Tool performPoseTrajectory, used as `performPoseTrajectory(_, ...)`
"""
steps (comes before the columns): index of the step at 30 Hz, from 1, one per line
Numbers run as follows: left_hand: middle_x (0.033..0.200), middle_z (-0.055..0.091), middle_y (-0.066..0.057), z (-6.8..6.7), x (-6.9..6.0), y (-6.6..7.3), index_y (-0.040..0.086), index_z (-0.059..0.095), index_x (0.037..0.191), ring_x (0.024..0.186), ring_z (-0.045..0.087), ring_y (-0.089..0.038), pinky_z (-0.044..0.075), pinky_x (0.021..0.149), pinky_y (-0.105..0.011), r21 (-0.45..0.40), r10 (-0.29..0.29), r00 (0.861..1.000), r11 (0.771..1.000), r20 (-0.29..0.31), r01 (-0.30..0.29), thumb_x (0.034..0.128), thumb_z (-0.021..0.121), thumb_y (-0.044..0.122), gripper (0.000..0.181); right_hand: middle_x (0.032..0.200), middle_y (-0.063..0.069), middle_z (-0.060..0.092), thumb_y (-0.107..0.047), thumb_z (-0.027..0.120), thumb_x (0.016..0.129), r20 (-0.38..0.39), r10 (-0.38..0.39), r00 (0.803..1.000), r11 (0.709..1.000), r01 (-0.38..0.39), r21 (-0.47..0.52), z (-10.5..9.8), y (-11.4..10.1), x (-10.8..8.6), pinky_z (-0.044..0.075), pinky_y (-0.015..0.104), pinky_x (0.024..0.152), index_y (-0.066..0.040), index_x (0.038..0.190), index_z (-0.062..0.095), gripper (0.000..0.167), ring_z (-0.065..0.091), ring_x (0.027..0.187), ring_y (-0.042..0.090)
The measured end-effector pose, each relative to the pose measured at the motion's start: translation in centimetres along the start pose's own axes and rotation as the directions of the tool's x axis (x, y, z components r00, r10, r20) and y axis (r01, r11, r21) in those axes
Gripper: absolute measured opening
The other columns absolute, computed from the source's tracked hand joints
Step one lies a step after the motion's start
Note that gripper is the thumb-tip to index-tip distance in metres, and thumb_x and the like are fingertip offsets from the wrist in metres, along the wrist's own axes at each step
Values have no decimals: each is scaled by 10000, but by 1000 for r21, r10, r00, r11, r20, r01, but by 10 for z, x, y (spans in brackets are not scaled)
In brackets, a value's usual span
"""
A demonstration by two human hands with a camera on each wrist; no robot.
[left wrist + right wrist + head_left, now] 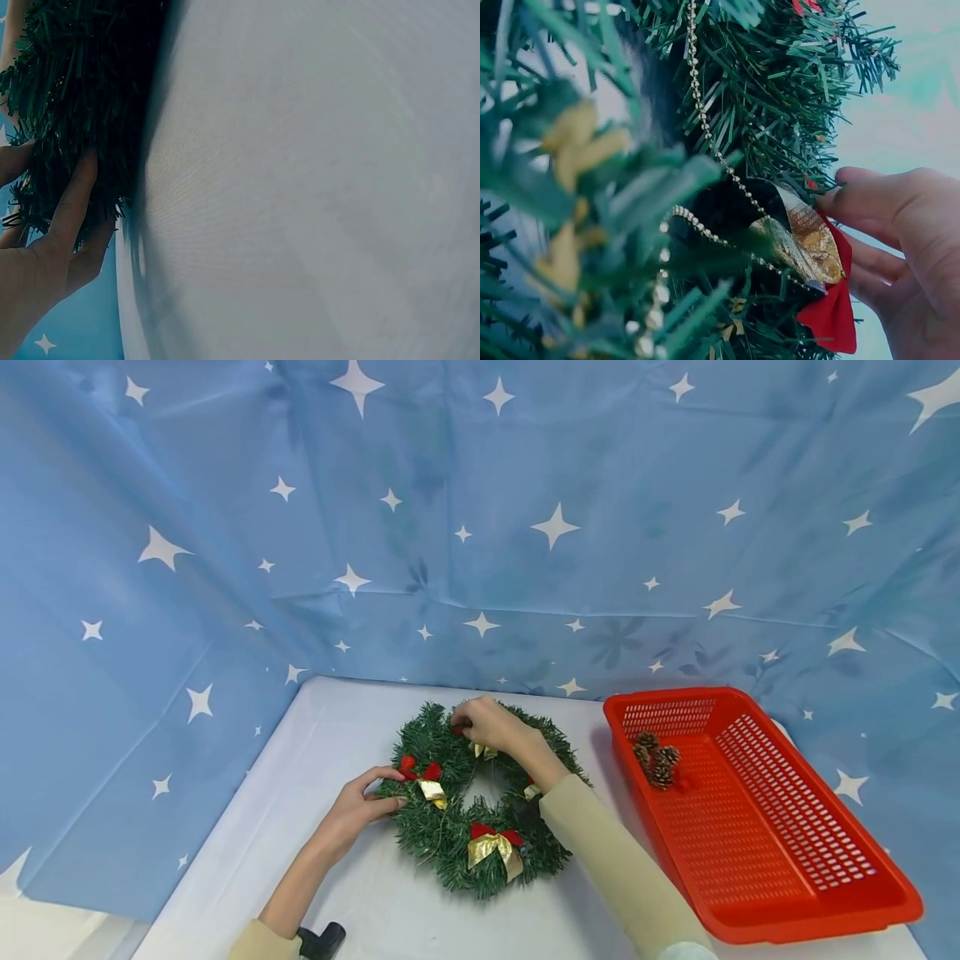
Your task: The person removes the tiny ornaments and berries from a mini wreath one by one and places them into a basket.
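A green wreath (431, 735) with red-and-gold bows and a beaded gold string (697, 97) lies on the white table. At its left side my left hand (356, 810) holds the outer edge, near a red-and-gold bow (432, 787) and a round red ornament (407, 763). In the left wrist view, fingertips press into the greenery (82, 82). My right hand (491, 727) reaches over the wreath to its far side, fingers curled at a small dark red decoration (460, 728), mostly hidden. Beside those fingers, the right wrist view shows another red-and-gold bow (817, 247).
A red plastic basket (757, 835) stands at the right, with several pine cones (656, 760) in its far left part. A bow (495, 847) sits on the wreath's near side. Behind the table (360, 902) hangs a blue star-patterned curtain (510, 577).
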State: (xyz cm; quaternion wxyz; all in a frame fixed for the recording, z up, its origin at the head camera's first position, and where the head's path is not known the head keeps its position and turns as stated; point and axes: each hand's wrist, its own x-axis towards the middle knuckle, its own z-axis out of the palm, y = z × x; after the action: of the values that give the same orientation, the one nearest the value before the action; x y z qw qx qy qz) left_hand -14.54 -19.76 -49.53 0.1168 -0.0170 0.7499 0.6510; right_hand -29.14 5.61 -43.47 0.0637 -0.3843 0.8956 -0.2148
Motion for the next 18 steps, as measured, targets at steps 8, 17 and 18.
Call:
performPoseTrajectory(8,1643,283,-183,0,-1,0,52,599,1343,1017,659,-217,587,907,-383,-4,9,1000,1000,11,-9,945,723,82,418,1152,130,750,18,650,978,12,25,1000,999,-25,-36,5,1,2,601,383,882,-47,1190,751,244,718,1033,259)
performPoseTrajectory(17,1607,346,-177,0,0,-1,68,613,1329,997,688,-201,595,893,-363,-6,2,1000,1000,-5,-2,942,702,46,397,1140,120,757,17,652,972,-1,1,1000,998,-1,-70,7,1,3,604,368,841,-59,1184,756,248,724,1002,246)
performPoseTrajectory(18,1608,343,-176,-1,0,-1,67,610,1330,997,685,-200,594,892,-363,-3,3,1000,1000,-2,-3,943,702,47,399,1138,117,757,16,652,972,-1,-2,1000,997,2,-72,7,1,4,603,369,841,-62,1185,757,250,723,1001,244)
